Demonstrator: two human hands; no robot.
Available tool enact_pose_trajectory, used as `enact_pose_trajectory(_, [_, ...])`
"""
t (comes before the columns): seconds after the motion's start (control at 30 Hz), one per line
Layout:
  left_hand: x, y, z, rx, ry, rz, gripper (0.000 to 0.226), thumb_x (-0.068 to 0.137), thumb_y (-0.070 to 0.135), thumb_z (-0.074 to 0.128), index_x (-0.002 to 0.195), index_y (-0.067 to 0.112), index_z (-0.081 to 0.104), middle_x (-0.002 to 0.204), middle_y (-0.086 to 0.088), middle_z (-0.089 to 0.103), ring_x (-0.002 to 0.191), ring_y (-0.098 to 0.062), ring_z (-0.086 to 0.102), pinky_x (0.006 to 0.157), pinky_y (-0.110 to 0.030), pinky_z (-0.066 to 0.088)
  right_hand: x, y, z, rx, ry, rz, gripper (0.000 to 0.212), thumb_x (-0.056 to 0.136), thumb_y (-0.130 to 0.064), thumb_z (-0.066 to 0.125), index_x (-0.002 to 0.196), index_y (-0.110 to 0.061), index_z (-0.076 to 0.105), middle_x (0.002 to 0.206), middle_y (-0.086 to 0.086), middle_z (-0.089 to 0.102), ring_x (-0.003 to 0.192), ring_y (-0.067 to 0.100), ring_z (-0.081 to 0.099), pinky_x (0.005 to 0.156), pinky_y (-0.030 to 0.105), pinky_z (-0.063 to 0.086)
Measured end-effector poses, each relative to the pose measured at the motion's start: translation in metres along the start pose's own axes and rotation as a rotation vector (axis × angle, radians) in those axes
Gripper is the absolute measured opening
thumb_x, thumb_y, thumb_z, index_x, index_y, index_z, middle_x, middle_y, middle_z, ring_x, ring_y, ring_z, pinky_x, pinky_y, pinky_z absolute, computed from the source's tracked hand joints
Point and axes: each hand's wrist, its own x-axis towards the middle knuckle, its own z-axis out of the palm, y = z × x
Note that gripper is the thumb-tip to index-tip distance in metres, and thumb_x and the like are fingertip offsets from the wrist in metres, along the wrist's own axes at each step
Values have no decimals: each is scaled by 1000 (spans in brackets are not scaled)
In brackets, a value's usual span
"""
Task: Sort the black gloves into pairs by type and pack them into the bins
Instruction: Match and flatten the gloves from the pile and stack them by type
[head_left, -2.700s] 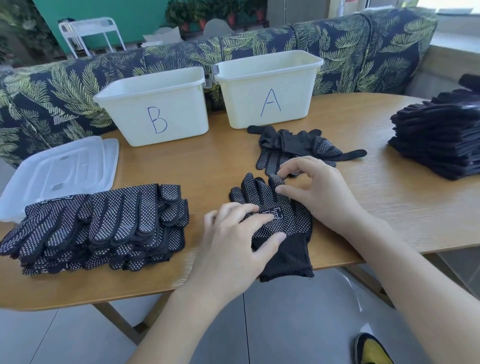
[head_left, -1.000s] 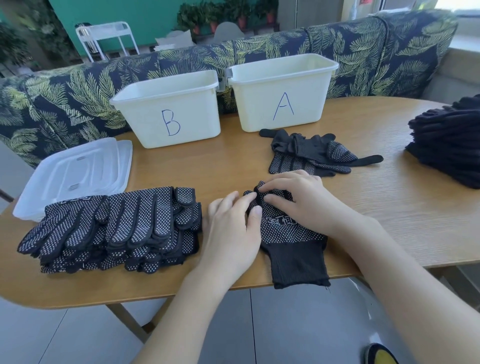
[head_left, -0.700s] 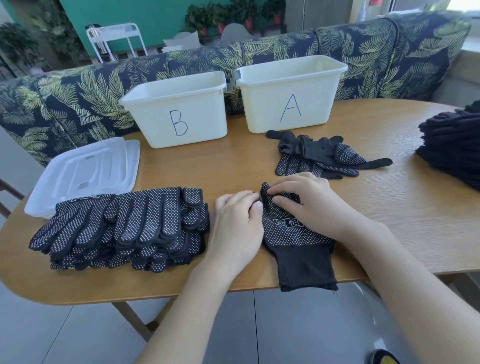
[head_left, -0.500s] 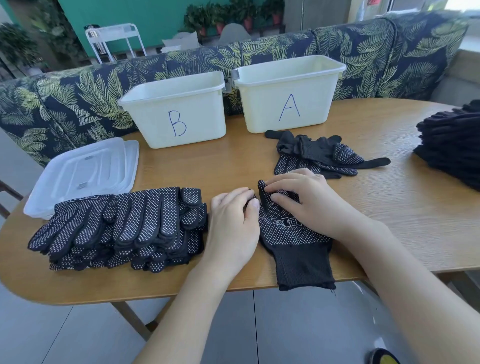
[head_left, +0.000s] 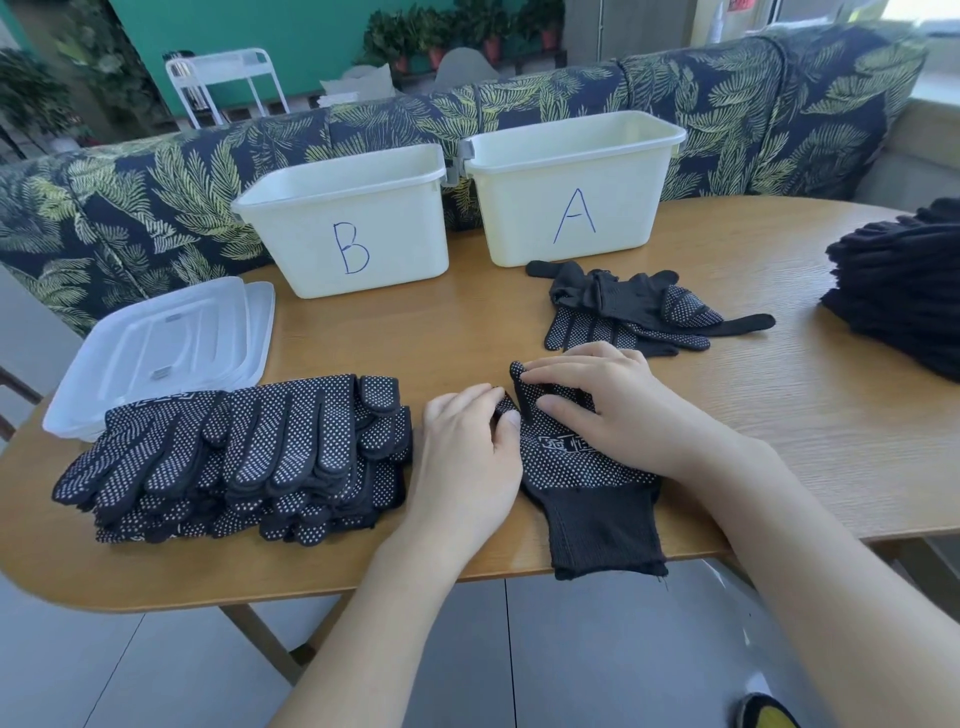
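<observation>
At the table's near edge, the dotted glove pair (head_left: 571, 462), judged light, limp and grippy, is pressed flat by the right hand (head_left: 602, 410) while its fingertips are pinched by the left hand (head_left: 467, 452); the firmer cuff is best taken.

Leaf-print sofa (head_left: 156, 192) behind the wooden table (head_left: 779, 415); clear lids (head_left: 166, 343) at its left end.
</observation>
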Motion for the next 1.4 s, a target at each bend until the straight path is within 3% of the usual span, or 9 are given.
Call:
enact_pose_trajectory(0.13, [0,0,0,1,2,1,44,107,33,43,148,17,52,151,7,50,142,-11,29,117,-24,20,0,-2,-1,17,20,-21,37,102,-39,55,138,-36,59,144,-27,51,138,11,38,115,43,21])
enact_pose_trajectory(0.33, [0,-1,1,13,0,-5,45,107,34,43,148,18,52,153,6,48,143,-13,28,118,-25,18,0,-1,2,-71,-87,33,41,102,-50,47,143,-42,52,150,-28,44,142,7,29,114,41,17])
enact_pose_trajectory(0.5, [-1,-2,1,-9,53,27,41,107,32,45,144,20,56,151,7,49,143,-12,29,120,-29,21,-4,-2,-2,-76,-5,-2,45,100,-55,48,142,-40,54,149,-25,47,141,7,33,113,38,19])
enact_pose_trajectory(0.73, [-5,-3,5,50,12,107,36,107,31,43,138,28,61,146,13,54,140,-6,37,115,-36,26,-10,-2,-2,-99,-55,-26,40,105,-47,45,142,-39,55,150,-26,46,143,6,32,114,36,16])
enact_pose_trajectory(0.87, [-9,-5,5,-54,109,190,31,104,21,54,131,22,68,139,6,63,137,-12,47,116,-41,35,-25,-4,-14,-2,52,-17,38,104,-46,49,137,-33,62,142,-25,54,140,3,38,118,41,22])
enact_pose_trajectory(1.0, [-25,-5,-3,-224,184,347,26,97,14,67,121,20,75,125,10,70,125,-2,57,110,-19,39,-56,-12,-20,64,122,-47,37,98,-49,55,124,-30,72,124,-26,67,130,-4,47,112,39,37])
enact_pose_trajectory(1.13, [-44,-7,-8,-337,115,464,22,95,13,68,113,19,79,118,13,73,119,-4,63,104,-20,46,-91,-24,-20,140,156,-75,33,96,-48,62,118,-27,75,118,-24,69,126,-3,51,107,33,43])
enact_pose_trajectory(1.27, [-56,-9,-8,-354,29,485,19,93,19,69,109,22,81,111,16,74,111,-2,67,97,-22,51,-110,-33,-23,174,191,-123,35,93,-50,67,114,-24,76,118,-18,69,121,5,57,101,40,49])
enact_pose_trajectory(1.4, [-62,-13,-8,-301,-44,493,22,96,35,65,108,25,80,113,18,74,115,0,63,99,-25,49,-124,-33,-20,149,183,-181,41,84,-52,78,110,-20,77,118,-13,70,116,10,60,96,35,51])
